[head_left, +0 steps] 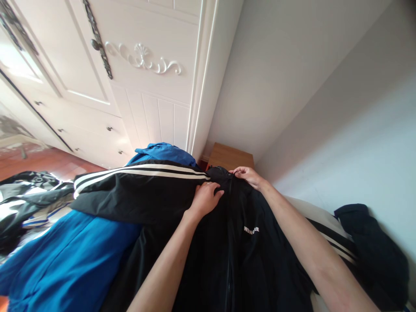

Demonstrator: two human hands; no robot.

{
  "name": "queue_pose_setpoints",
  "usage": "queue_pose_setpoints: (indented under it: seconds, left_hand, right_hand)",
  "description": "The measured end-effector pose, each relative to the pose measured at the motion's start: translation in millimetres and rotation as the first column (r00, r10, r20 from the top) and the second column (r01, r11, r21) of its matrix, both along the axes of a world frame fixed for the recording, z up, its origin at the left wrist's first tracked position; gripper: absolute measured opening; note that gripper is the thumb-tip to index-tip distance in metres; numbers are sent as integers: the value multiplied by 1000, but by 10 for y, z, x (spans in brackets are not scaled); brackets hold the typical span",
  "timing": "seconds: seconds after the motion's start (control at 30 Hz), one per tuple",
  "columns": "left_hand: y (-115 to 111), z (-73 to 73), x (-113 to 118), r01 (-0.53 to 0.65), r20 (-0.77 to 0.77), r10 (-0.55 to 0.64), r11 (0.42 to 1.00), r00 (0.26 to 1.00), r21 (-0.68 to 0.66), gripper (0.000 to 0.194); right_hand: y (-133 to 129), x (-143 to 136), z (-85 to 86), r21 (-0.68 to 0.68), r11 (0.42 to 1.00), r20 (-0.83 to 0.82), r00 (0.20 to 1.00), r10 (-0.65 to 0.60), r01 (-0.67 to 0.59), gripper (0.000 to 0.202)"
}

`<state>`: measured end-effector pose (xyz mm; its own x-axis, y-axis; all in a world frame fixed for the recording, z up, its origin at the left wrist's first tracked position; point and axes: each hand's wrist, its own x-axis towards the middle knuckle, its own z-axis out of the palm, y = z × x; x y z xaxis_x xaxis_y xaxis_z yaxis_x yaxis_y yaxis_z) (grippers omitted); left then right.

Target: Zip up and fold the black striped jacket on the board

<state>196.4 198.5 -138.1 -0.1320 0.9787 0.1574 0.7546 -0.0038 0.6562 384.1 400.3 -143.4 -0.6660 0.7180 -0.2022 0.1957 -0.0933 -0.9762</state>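
Observation:
A black zip jacket [208, 260] with white stripes along its sleeve lies spread out in front of me, with small white lettering on the chest. My left hand [205, 200] rests on the fabric just left of the collar [219, 174], its thumb apart from the fingers. At the right side of that collar, my right hand [245, 174] pinches the edge near the top of the zipper [230, 268]. The jacket's left-hand sleeve [139, 190] stretches across blue clothing [74, 255].
Beyond the clothes stands a white wardrobe [156, 26] with carved trim and dark handles. A wooden box-like piece [229, 156] sits in the corner by the wall [341, 143]. More clothes [35, 195] lie at left, and dark fabric [373, 247] at right.

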Motion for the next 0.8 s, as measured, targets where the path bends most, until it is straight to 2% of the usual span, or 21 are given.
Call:
queue_pose_setpoints:
  seconds: [0.1,0.3,0.6,0.8]
  left_hand:
    - [-5,15,3,3,7,-3,1000,1000,-7,26]
    - [-10,37,7,1,4,-1,1000,1000,-25,24]
    - [-20,65,19,-4,-6,4,999,1000,-44,23]
    - [-27,80,32,-3,-14,3,999,1000,-50,23]
  right_hand:
    - [20,-10,-2,-10,1000,15,1000,-17,17,50]
    - [-4,6,17,37,998,-56,997,-45,47,50]
    - [29,-61,-120,102,992,-59,996,-67,73,50]
    - [27,-100,-153,130,988,-61,996,-70,78,49]
